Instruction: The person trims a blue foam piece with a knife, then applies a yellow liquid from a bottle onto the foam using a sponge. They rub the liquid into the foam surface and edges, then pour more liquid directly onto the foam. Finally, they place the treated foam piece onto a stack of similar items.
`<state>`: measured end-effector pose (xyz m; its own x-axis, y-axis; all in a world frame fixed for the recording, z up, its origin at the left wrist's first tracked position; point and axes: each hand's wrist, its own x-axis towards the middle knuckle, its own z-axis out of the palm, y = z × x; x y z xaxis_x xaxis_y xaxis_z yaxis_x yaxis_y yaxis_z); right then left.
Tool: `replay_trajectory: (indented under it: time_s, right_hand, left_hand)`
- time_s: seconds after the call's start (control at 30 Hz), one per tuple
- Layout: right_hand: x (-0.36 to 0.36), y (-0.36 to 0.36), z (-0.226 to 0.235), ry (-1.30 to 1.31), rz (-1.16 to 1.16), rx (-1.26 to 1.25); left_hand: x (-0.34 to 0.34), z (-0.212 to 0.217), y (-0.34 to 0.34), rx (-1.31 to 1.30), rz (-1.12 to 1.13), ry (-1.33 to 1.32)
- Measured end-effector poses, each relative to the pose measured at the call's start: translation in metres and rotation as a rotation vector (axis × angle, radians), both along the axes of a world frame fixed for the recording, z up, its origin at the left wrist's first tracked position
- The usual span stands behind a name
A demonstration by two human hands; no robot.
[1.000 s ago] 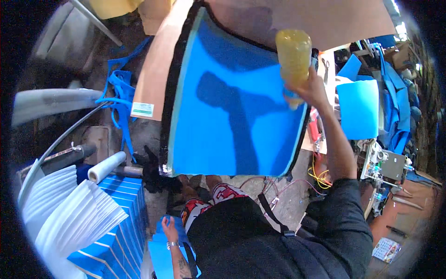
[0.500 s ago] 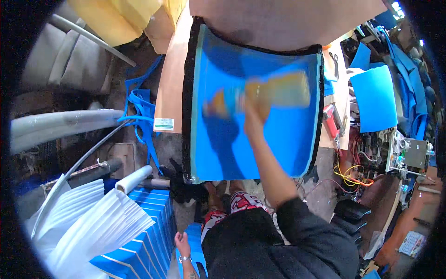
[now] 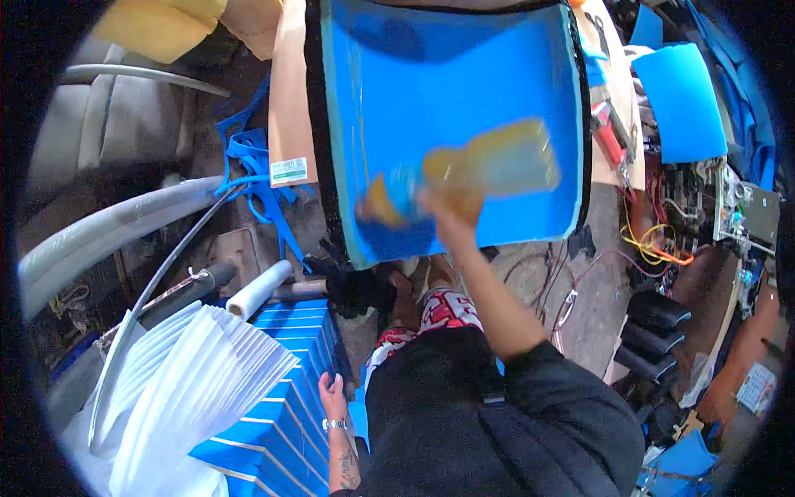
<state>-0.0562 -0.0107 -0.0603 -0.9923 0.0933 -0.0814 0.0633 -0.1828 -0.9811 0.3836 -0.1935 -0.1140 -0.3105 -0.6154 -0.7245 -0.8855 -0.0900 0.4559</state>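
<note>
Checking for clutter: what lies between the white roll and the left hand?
In the head view, the stack of blue sheets lies between the white roll and the left hand.

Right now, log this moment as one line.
right hand: holds yellow bottle over blue sheet | left hand: on blue stack | bottle blurred

Left of hands: grey pipes (image 3: 99,236), white sheet stack (image 3: 178,389), blue strap tangle (image 3: 257,178) on dirty floor (image 3: 542,290). Right: cluttered bench (image 3: 745,215), yellow wires (image 3: 650,244), blue foam piece (image 3: 683,99). Bright light from above.
</note>
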Motion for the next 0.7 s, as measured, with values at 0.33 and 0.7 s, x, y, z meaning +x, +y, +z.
replay_trajectory:
  time_s: [0.33, 0.7]
  right_hand:
    - [0.054, 0.007, 0.022, 0.163, 0.489, 0.385]
    - [0.098, 0.107, 0.011, 0.024, 0.329, 0.474]
  left_hand:
    - [-0.014, -0.011, -0.050, -0.035, -0.169, 0.027]
    - [-0.008, -0.037, -0.064, 0.024, -0.268, -0.001]
